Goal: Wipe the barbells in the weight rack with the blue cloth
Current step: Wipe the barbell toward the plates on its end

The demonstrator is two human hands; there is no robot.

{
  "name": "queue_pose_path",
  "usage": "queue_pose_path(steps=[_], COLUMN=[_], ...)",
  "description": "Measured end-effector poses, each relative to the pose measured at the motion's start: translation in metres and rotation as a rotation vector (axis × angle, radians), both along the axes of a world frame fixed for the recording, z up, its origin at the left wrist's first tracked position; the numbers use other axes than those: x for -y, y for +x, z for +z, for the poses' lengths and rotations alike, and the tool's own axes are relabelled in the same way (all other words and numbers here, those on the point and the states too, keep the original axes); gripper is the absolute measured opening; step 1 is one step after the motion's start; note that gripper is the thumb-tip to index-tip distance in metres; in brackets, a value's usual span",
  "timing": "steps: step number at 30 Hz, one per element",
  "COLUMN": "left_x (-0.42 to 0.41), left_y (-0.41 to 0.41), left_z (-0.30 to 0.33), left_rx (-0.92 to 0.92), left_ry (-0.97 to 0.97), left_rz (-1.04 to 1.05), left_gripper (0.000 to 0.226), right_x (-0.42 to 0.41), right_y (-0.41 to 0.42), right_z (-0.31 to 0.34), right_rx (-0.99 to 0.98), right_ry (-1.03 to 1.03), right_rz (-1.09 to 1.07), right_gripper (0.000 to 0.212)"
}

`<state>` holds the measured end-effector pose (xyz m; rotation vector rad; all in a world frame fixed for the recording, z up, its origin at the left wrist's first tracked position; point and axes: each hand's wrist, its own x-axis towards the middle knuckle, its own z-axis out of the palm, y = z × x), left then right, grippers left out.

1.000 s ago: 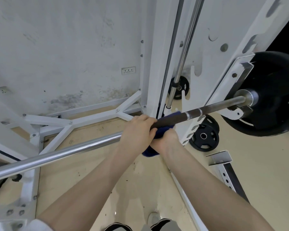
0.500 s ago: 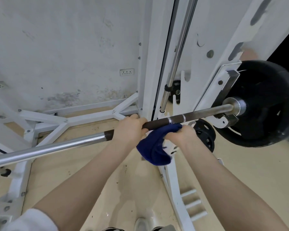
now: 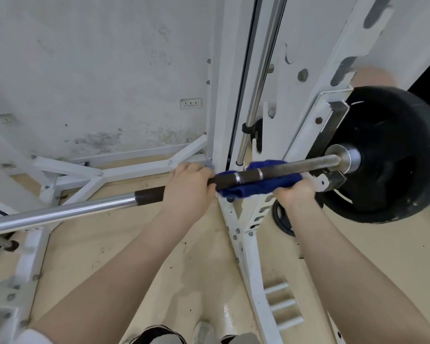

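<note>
A long barbell (image 3: pixel 60 213) runs across the view from lower left to the right, chrome on the left and dark knurled in the middle. A black weight plate (image 3: pixel 392 155) sits on its right end. My left hand (image 3: pixel 188 188) grips the dark knurled section from above. The blue cloth (image 3: pixel 246 188) is wrapped under and behind the bar, just right of my left hand. My right hand (image 3: pixel 296 193) holds the cloth's right end against the bar, close to the rack's hook (image 3: pixel 330 180).
The white rack upright (image 3: pixel 246 244) stands between my arms and runs down to the floor. A chrome guide rod (image 3: pixel 261 78) rises behind the bar. A smaller black plate (image 3: pixel 282 219) hangs low behind my right wrist. White base struts (image 3: pixel 134 170) cross the beige floor on the left.
My right hand has slid the cloth along the bar to the right, toward the plate. The cloth, bunched and hanging before, now lies stretched along the bar. My left hand keeps its grip.
</note>
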<state>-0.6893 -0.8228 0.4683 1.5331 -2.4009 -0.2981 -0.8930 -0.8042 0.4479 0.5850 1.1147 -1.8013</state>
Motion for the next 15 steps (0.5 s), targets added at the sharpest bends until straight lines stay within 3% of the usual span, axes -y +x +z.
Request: queue_pose_path(steps=[4, 7, 10, 13, 15], left_x=[0.003, 0.007, 0.015, 0.017, 0.018], left_y=[-0.017, -0.026, -0.031, -0.031, -0.029], left_z=[-0.005, -0.015, -0.011, -0.011, -0.015], left_rx=[0.006, 0.050, 0.130, 0.092, 0.058], left_ry=[0.031, 0.055, 0.026, 0.061, 0.053], left_rz=[-0.082, -0.128, -0.131, -0.126, -0.120], left_gripper=[0.037, 0.033, 0.024, 0.020, 0.022], right_x=[-0.004, -0.006, 0.000, -0.004, -0.017], right_y=[-0.001, 0.010, 0.006, 0.010, 0.017], right_z=[0.003, -0.002, 0.012, 0.018, 0.008], right_rx=[-0.126, -0.070, 0.023, -0.171, -0.476], right_ry=[0.070, 0.077, 0.153, 0.230, 0.314], right_rz=[0.168, 0.240, 0.192, 0.254, 0.359], right_gripper=[0.014, 0.035, 0.022, 0.014, 0.016])
